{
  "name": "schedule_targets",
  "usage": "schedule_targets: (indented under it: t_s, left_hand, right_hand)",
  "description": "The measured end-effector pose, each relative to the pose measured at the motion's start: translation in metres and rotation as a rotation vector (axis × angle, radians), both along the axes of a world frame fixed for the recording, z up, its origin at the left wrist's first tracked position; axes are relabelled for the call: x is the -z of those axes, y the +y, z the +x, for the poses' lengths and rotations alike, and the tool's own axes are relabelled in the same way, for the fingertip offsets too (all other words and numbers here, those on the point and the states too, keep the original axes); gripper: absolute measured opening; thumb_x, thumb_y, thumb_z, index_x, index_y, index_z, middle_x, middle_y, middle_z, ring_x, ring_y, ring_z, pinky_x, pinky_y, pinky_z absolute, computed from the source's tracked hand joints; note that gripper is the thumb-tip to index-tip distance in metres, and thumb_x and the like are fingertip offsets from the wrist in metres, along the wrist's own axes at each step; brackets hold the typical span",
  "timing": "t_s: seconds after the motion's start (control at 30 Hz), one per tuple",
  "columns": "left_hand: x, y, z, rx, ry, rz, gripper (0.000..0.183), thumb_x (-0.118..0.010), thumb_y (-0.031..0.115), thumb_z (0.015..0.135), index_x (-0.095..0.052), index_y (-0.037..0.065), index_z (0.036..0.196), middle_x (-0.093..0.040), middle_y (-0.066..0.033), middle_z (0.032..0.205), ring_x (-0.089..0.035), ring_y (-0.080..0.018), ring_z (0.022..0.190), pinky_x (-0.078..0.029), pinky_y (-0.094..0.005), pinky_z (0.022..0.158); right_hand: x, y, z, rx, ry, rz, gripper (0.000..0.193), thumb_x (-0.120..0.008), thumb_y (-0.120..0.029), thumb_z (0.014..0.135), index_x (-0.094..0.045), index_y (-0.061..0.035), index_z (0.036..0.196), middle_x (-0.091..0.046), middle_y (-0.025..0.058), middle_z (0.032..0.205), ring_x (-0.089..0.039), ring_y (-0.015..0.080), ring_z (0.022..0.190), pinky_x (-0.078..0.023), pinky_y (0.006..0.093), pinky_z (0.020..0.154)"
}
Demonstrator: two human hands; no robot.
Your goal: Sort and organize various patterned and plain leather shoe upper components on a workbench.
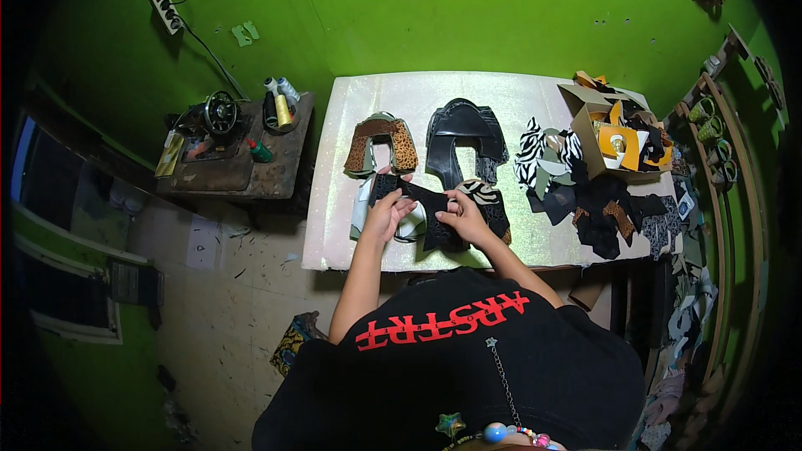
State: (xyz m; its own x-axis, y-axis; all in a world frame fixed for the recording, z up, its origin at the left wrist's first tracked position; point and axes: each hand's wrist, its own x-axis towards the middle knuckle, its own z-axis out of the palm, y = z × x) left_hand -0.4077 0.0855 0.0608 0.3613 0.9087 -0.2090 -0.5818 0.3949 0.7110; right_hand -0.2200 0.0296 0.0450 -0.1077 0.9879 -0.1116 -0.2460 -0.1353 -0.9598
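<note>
A dark, textured cut piece of material (424, 198) is stretched between my hands above the table's near side. My left hand (385, 214) grips its left part, fingers bent over the edge. On the right, my right hand (464, 219) pinches it between thumb and fingers. Just beyond my left hand lies a stack of leopard-print and brown arch-shaped pieces (384, 139). A stack of black arch-shaped pieces (464, 135) lies beyond my right hand. Beside that hand are zebra-print pieces (482, 191); pale pieces (360, 209) lie by my left hand.
The pale table (334, 242) also bears zebra-print pieces (530, 150), dark scraps (603, 221) and a cardboard box (603, 138) of offcuts at right. A sewing machine (219, 119) and thread cones (282, 103) stand on a wooden table at left. A rack (725, 225) lines the right wall.
</note>
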Motion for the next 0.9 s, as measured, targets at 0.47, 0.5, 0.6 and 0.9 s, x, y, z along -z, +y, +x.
schedule_targets:
  t_s: [0.47, 0.5, 0.6, 0.9]
  left_hand:
    - [-0.011, -0.015, -0.083, 0.229, -0.332, -0.124, 0.053, -0.055, 0.042, 0.082, -0.045, 0.000, 0.113, -0.053, -0.0180, 0.107, -0.055, -0.0284, 0.095, -0.047, -0.0365, 0.075]
    - [-0.005, -0.015, -0.089, 0.218, -0.330, -0.126, 0.053, -0.055, 0.042, 0.082, -0.045, 0.000, 0.113, -0.053, -0.0180, 0.107, -0.055, -0.0284, 0.095, -0.047, -0.0365, 0.075]
    - [0.012, -0.013, -0.100, 0.102, 0.180, -0.140, 0.027, -0.048, 0.014, 0.089, -0.054, -0.002, 0.109, -0.058, -0.0136, 0.099, -0.059, -0.0190, 0.085, -0.049, -0.0308, 0.075]
    - [0.028, 0.005, -0.091, -0.003, 0.693, 0.189, 0.054, -0.053, -0.019, 0.068, -0.050, 0.000, 0.118, -0.055, -0.0114, 0.108, -0.055, -0.0161, 0.095, -0.047, -0.0245, 0.080]
  right_hand:
    - [0.011, 0.041, -0.028, 0.116, -0.373, 0.236, 0.018, -0.059, 0.003, 0.073, -0.051, -0.0026, 0.088, -0.052, 0.0011, 0.077, -0.046, 0.0057, 0.065, -0.040, 0.0203, 0.057]
    - [0.008, 0.041, -0.034, 0.061, -0.359, 0.230, 0.015, -0.059, 0.003, 0.073, -0.054, -0.0015, 0.086, -0.053, 0.0014, 0.078, -0.046, 0.0060, 0.064, -0.041, 0.0207, 0.058]
    - [0.010, 0.040, -0.044, -0.034, -0.370, 0.100, 0.016, -0.059, 0.003, 0.072, -0.058, -0.0010, 0.087, -0.055, 0.0028, 0.082, -0.048, 0.0073, 0.062, -0.042, 0.0210, 0.058]
    - [0.015, 0.040, -0.059, 0.143, -0.669, 0.332, 0.028, -0.059, 0.003, 0.068, -0.060, 0.0007, 0.096, -0.055, 0.0154, 0.089, -0.057, 0.0286, 0.077, -0.045, 0.0329, 0.071]
